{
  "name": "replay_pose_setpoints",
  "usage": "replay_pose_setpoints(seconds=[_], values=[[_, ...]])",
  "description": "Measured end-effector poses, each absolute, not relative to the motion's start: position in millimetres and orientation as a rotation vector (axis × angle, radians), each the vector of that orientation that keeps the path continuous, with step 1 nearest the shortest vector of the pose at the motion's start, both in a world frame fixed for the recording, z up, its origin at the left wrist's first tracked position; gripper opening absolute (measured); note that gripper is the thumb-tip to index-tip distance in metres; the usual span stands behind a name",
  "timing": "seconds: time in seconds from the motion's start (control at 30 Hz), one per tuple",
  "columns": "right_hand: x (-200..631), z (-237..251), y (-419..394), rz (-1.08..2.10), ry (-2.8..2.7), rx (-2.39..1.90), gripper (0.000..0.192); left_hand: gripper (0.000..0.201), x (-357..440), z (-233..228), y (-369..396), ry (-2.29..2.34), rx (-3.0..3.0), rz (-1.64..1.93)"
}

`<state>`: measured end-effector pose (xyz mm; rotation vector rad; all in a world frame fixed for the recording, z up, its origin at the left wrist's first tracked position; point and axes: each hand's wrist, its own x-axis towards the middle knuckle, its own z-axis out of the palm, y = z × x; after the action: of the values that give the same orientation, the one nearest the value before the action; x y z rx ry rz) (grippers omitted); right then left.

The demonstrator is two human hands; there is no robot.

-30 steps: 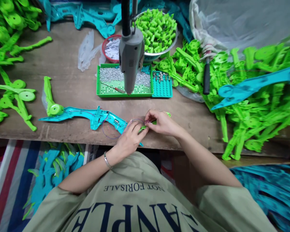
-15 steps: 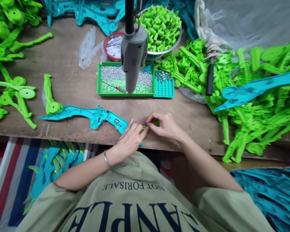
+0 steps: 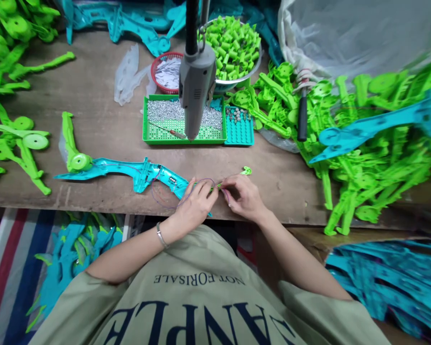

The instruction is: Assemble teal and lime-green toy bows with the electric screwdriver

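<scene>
Glossy teal plastic shell (image 3: 129,170), thin purple wire (image 3: 172,199), worn matt wooden table (image 3: 100,124), shiny metal bowl (image 3: 237,81).

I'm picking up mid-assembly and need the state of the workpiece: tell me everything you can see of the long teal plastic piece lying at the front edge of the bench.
The teal plastic piece is a long, thin moulded shell lying flat along the front edge of the wooden bench, open side up. A green disc part sits on it near its pointed left tip. Mid-length it widens into a grip-like section with small metal contacts. Thin wires loop out towards the left hand, which covers its right end. The right hand pinches a small green part beside it.
</scene>
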<state>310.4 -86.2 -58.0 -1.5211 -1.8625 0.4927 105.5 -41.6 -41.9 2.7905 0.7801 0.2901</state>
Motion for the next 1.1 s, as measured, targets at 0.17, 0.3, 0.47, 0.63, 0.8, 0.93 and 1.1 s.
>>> replay_pose_setpoints(seconds=[0.17,0.3,0.47,0.63,0.8,0.93,1.1], values=[[308,-61,-86,0.372,-1.688,-1.622,0.012,0.040,107,-38,-41,0.767,2.953,0.187],[305,-66,-90,0.295,-1.622,-1.795,0.011,0.035,111,-31,-43,0.769,3.044,0.066],[303,-60,-96,0.410,-1.593,-1.816,0.015,0.036,116,-23,-34,0.518,3.163,0.033],[307,-55,-96,0.568,-1.344,-1.872,0.014,0.021,116,-28,-19,0.307,3.110,0.022],[311,-60,-91,0.644,-1.112,-1.974,0.007,0.021,116,-33,-11,0.201,3.096,0.040],[312,-62,-87,0.662,-1.054,-1.955,0.009,0.021,116,-35,-4,0.060,3.094,0.084],[318,-71,-82,0.770,-0.929,-1.871,0.015,0.028,118,-36,2,0.018,3.027,0.055]])
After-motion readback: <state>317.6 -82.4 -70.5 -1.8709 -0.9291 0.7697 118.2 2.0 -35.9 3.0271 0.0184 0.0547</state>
